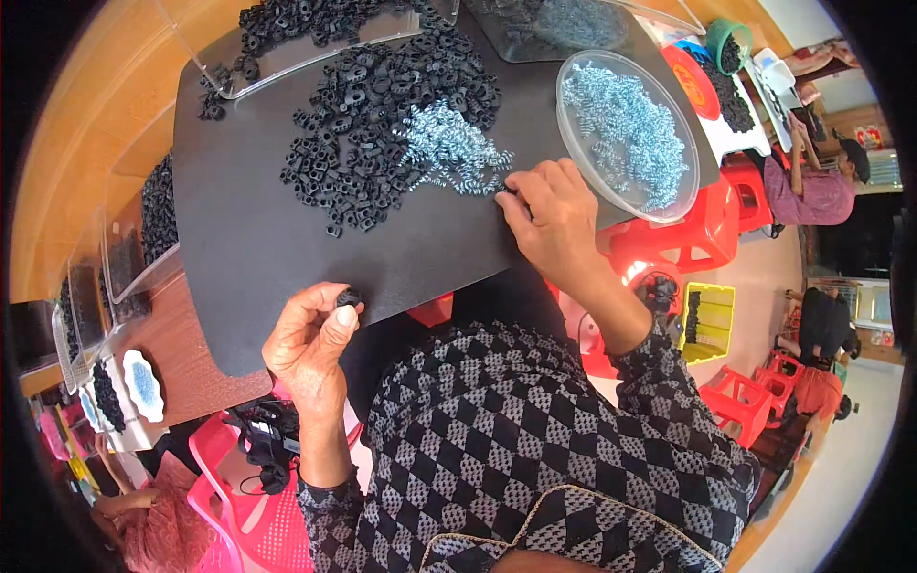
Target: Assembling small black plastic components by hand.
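Note:
My left hand (313,336) pinches a small black plastic part (349,298) between thumb and fingertips, just over the near left edge of the dark tabletop (250,258). Farther right, my right hand (556,218) has thumb and forefinger closed together at the edge of a heap of small silvery coil springs (445,143). Something dark shows at those fingertips, too small to name. Behind and left of the springs spreads a large pile of loose black plastic parts (353,153), partly under the springs.
A round clear tub of springs (626,138) sits beyond my right hand. Clear trays (229,94) hold more black parts at the back. Red stools (702,229), a yellow crate (708,320) and a pink chair (277,530) stand around. Other people (812,186) work farther off.

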Available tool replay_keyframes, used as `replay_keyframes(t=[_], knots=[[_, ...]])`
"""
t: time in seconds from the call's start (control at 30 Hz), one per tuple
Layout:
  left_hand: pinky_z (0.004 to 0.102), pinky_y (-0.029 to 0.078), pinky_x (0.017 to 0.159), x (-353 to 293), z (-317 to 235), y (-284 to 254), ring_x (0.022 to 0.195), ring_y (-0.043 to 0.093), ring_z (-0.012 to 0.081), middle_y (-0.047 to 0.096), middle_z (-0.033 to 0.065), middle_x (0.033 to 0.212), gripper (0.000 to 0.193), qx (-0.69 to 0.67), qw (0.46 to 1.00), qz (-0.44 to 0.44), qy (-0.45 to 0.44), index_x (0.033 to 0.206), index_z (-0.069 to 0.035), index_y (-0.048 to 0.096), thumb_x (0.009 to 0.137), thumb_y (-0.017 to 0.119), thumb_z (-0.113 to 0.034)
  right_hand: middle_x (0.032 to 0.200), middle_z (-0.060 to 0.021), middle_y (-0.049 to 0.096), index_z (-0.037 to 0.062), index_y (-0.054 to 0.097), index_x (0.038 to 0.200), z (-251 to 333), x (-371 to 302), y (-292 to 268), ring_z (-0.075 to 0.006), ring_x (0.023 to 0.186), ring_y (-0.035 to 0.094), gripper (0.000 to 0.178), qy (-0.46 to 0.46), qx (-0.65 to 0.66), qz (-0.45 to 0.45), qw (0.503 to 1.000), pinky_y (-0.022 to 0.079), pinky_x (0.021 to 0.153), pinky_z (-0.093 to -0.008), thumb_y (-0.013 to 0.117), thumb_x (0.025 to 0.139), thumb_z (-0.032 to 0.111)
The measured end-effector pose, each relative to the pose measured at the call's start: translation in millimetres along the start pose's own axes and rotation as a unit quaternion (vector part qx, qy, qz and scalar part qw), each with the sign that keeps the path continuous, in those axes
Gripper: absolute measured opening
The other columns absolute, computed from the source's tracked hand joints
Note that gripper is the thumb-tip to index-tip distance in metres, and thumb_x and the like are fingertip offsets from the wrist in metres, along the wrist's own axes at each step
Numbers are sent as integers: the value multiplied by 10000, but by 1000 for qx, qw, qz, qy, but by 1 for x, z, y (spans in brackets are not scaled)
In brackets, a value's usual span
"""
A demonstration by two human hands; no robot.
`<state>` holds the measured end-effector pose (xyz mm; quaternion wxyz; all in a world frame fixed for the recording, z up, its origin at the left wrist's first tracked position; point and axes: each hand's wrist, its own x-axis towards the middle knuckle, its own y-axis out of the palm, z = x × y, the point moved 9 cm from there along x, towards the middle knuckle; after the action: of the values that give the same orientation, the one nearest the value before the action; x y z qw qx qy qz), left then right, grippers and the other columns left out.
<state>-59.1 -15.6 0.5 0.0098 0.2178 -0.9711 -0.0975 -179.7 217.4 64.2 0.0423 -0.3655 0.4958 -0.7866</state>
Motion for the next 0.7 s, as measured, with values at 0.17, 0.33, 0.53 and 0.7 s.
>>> replay_keyframes(t=[0.17, 0.33, 0.53, 0.7], knots=[[233, 504, 621, 0, 1, 0, 725, 631, 142, 652, 68, 838, 209, 0, 1000, 4, -5, 973, 38, 643, 787, 710, -31, 727, -85, 580, 33, 610, 786, 7, 0, 5, -273, 678, 525, 121, -23, -21, -4, 1000, 425, 597, -369, 698, 705, 13], [239, 515, 634, 0, 4, 12, 742, 643, 164, 652, 82, 858, 198, -39, 998, 19, -36, 975, 42, 645, 785, 690, 7, 726, -79, 578, 26, 588, 814, 33, 8, -3, -258, 638, 510, 148, -53, 111, -2, 992, 414, 578, -351, 689, 713, -12], [217, 496, 663, 9, 9, 24, 720, 585, 96, 664, 63, 857, 193, -97, 993, 33, -62, 989, 32, 644, 816, 700, -35, 773, -83, 571, 39, 594, 842, 91, 18, 5, -269, 726, 545, 178, -100, 260, 32, 960, 449, 640, -361, 691, 698, -4], [214, 498, 643, 6, 6, 22, 716, 585, 94, 663, 61, 853, 182, -95, 994, 21, -49, 992, 36, 643, 824, 687, -20, 811, -74, 576, 42, 616, 871, 112, 21, 12, -260, 756, 541, 189, -116, 294, 41, 948, 455, 638, -354, 693, 701, 13]])
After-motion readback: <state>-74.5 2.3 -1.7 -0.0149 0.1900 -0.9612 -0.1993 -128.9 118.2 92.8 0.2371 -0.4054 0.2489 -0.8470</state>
